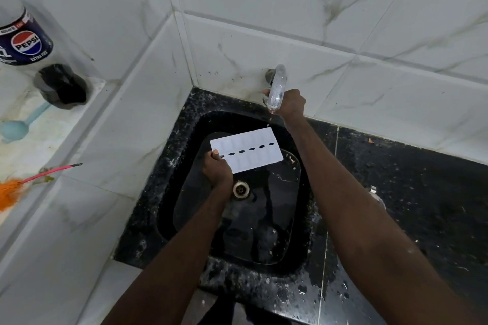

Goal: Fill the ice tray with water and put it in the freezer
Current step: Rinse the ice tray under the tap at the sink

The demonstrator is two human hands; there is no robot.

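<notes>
Two risks stand out. Only a few drops fall from the tap (277,87), and they land at the far right corner of the ice tray (247,150). If the flow comes on hard, it would likely splash off that edge instead of filling the cells. The tray is also held by one end alone, out over the basin of the sink (184,137). As water gathers at the far end, its weight could tip the tray and spill toward the drain (240,189).

The left hand (217,167) grips the tray's left short edge, thumb on top and the fingers hidden beneath. The tray is roughly level above the basin and rests on nothing. The right hand (290,103) is closed around the tap at the wall, fingers wrapped about it just behind the spout. Whether it is turning a handle I cannot tell.
</notes>
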